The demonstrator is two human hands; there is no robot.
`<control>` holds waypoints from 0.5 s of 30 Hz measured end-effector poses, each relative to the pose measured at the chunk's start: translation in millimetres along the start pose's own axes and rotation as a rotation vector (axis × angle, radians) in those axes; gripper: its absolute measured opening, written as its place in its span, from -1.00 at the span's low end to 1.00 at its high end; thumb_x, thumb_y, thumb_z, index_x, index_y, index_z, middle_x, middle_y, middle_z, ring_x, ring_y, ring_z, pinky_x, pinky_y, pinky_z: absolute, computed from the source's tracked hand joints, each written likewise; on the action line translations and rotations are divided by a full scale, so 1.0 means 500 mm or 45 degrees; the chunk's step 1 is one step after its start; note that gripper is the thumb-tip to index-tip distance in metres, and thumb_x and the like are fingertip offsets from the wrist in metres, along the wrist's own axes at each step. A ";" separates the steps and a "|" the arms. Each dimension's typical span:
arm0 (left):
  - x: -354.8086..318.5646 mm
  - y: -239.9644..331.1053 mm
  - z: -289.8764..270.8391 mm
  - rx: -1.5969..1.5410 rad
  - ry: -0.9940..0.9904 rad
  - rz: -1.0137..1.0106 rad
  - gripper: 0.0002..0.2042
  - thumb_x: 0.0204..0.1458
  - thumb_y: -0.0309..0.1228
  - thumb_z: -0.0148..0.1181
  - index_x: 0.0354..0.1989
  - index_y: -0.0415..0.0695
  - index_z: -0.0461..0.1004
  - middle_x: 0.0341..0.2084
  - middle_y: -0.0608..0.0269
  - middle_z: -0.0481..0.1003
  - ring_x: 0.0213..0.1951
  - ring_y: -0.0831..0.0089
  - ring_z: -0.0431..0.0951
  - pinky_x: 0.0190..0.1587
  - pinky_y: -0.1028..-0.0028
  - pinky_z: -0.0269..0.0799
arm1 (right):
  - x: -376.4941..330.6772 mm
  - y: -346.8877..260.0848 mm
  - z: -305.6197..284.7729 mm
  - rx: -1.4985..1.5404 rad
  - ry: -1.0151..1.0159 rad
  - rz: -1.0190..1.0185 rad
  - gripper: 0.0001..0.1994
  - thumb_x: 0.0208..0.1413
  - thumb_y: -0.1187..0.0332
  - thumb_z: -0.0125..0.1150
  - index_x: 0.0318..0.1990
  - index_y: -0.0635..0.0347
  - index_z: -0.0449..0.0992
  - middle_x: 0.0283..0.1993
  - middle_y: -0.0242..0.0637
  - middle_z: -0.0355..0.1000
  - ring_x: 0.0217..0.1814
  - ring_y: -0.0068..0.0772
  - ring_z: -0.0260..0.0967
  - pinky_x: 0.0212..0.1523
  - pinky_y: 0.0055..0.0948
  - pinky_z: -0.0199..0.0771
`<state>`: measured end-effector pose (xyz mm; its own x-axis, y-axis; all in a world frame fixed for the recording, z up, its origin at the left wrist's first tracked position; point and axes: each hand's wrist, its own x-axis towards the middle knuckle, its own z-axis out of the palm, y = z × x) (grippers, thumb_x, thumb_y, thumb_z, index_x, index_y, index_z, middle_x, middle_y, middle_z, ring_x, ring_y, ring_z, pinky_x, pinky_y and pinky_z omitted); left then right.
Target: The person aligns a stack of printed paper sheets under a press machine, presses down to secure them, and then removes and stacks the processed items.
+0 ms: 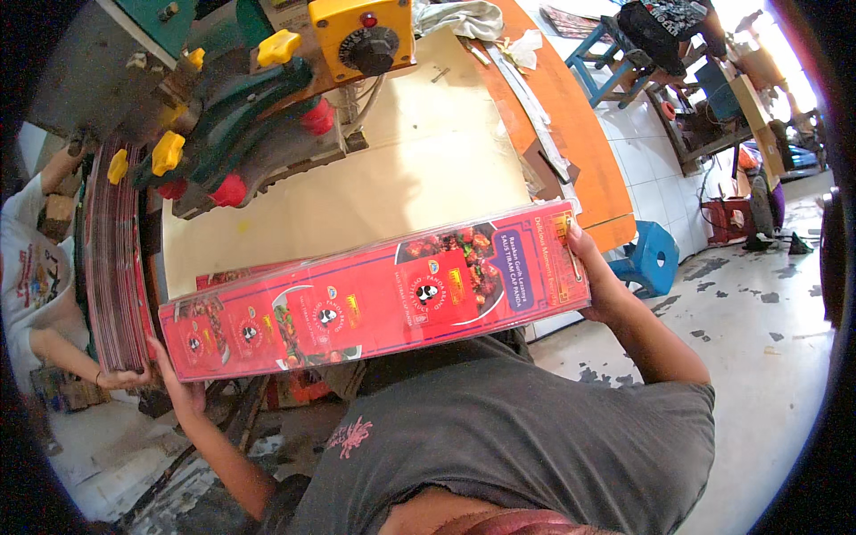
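A long red printed panel (374,294) with food pictures and a glossy, clear-looking edge is held across in front of my body. It slants up to the right. My left hand (181,390) is closed on its lower left end. Gripping the right end is my right hand (599,275), with its thumb over the front edge. The other fingers of both hands are partly hidden behind the panel. Beyond it lies a cream-coloured work surface (428,178). Another red printed piece (234,277) shows partly behind the panel's upper left edge.
A machine with yellow knobs (168,152), red rollers (229,190) and a yellow dial box (364,40) overhangs the work surface. At left, another person's hand (125,379) supports a tall stack of sheets (116,259). A blue stool (654,259) stands beside the orange table (602,178).
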<state>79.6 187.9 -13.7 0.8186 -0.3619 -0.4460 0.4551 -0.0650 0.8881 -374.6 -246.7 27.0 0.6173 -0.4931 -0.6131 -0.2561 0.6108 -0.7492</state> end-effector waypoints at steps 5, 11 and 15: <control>-0.034 -0.038 -0.076 -0.282 0.019 0.063 -0.01 0.16 0.46 -0.17 0.41 -0.28 0.21 0.33 0.11 0.34 0.32 0.24 0.36 0.33 0.18 0.26 | -0.009 0.010 0.000 0.100 0.021 -0.037 -0.11 0.26 -0.35 -0.02 0.47 0.21 0.09 0.39 -0.01 0.31 0.38 -0.19 0.38 0.37 -0.15 0.40; -0.064 -0.125 -0.029 0.041 -0.025 0.389 -0.15 0.26 0.27 -0.02 0.48 -0.19 0.11 0.43 0.12 0.20 0.42 0.19 0.19 0.43 0.11 0.00 | -0.003 0.029 0.018 0.131 0.040 -0.081 -0.16 0.27 -0.28 0.03 0.44 0.25 0.11 0.35 -0.01 0.34 0.33 -0.19 0.43 0.34 -0.15 0.45; -0.065 -0.109 0.053 0.138 0.179 0.343 -0.20 0.24 0.16 0.10 0.45 -0.21 0.15 0.38 0.10 0.23 0.38 0.19 0.22 0.40 0.12 0.02 | -0.011 0.042 0.018 0.177 -0.018 0.018 -0.15 0.25 -0.28 0.07 0.45 0.16 0.07 0.33 -0.06 0.33 0.28 -0.21 0.46 0.23 -0.12 0.56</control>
<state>19.0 178.4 -44.5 0.9484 -0.2483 -0.1971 0.1812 -0.0856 0.9797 -376.6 -226.0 16.9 0.6249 -0.4755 -0.6191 -0.1601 0.6981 -0.6978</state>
